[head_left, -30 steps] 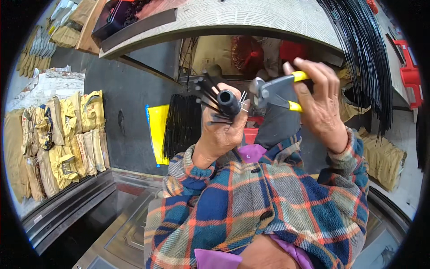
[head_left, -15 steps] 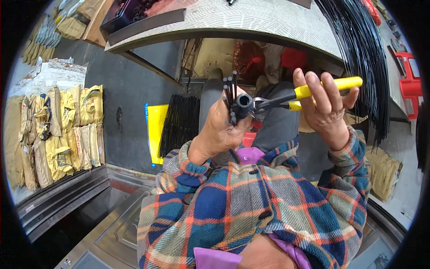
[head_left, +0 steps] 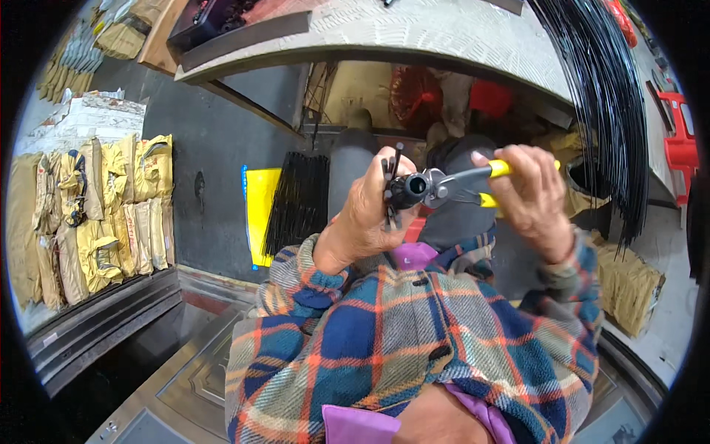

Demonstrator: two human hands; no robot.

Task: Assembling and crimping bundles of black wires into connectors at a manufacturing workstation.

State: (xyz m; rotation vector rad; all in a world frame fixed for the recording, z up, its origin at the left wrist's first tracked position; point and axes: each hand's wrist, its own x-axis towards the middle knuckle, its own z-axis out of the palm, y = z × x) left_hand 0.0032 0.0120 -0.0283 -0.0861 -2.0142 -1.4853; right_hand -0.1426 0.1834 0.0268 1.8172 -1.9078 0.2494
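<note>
My left hand is wrapped round a short black tube, whose round open end faces up. Several thin black rods stick out beside the tube, within the same grip. My right hand closes round the yellow handles of a pair of pliers. The metal head of the pliers lies against the right side of the tube. What sits between the jaws is too small to make out.
A light patterned table spans the top, bearing a dark bin. Long black rods hang over its right end. More black rods lie beside a yellow sheet on the floor. Brown-yellow packages are stacked at left.
My right hand has come down and its fingers have folded round the handles, which were spread wider. The pliers' head and the tube have shifted slightly right and down.
</note>
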